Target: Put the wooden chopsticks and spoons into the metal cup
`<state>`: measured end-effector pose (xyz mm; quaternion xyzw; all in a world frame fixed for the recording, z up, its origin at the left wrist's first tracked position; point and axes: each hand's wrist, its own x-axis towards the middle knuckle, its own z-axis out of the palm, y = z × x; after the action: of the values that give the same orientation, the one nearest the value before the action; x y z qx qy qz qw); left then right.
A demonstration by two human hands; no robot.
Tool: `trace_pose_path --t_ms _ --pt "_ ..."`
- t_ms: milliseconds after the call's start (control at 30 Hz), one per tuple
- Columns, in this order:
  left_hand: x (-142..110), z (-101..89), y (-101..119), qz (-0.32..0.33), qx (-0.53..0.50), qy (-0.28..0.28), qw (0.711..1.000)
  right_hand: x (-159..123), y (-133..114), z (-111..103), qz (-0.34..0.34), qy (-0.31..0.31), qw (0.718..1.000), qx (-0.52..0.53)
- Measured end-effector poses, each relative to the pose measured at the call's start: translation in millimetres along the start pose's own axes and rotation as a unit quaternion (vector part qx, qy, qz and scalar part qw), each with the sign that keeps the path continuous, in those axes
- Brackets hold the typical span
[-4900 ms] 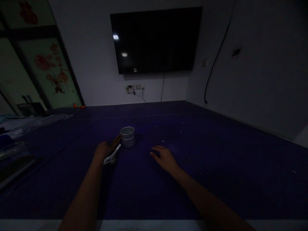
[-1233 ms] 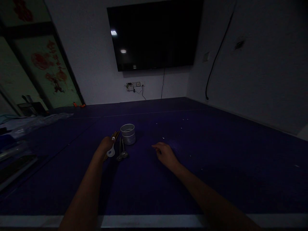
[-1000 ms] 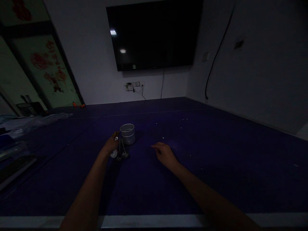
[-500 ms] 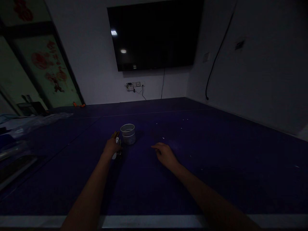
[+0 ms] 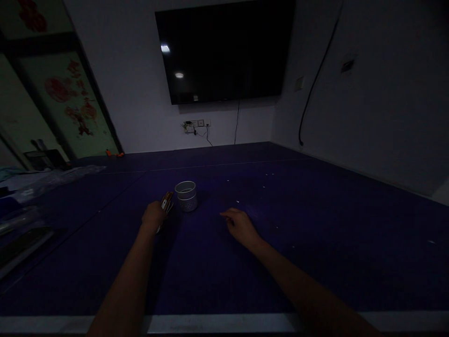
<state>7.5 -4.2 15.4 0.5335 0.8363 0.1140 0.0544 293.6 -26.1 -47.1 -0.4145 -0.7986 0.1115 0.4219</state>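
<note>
A silver cup [image 5: 187, 204] with a perforated lower part stands upright on the purple tabletop [image 5: 210, 262]. Just left of it, my left hand [image 5: 153, 216] is closed round a bundle of thin brown sticks [image 5: 167, 196], with pale, flat handle-like pieces among them. The bundle tilts and does not touch the cup; its exact make-up is too dark to tell. To the right of the cup, my right hand [image 5: 240, 225] rests low over the tabletop, loosely bent with its index finger pointing left. Nothing shows in it.
Small white scraps [image 5: 237, 201] are scattered across the tabletop. Clear plastic wrapping [image 5: 63, 177] and a dark flat object [image 5: 24, 245] with a pale edge lie at the left. An orange item [image 5: 114, 153] sits by the back wall, under a large television [image 5: 228, 51].
My left hand has moved a little left, away from the cup, with the bundle, which now leans more to the right. The right hand and the cup have stayed in place.
</note>
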Motion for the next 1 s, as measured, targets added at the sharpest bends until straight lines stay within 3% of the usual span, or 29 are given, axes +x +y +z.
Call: trace_pose_path --t_ms 200,600,1000 --pt "-11.8 -7.8 7.5 -0.013 0.030 -0.013 0.999 -0.3 -1.8 0.5 0.000 -0.001 1.000 0.000" --pt "-2.2 -5.3 4.5 0.012 -0.009 -0.033 0.999 0.2 -3.7 0.2 -0.006 -0.002 1.000 -0.001" --pt "-3.0 0.6 4.6 -0.006 0.002 -0.025 1.000 0.1 -8.9 -0.4 0.003 -0.007 1.000 0.005"
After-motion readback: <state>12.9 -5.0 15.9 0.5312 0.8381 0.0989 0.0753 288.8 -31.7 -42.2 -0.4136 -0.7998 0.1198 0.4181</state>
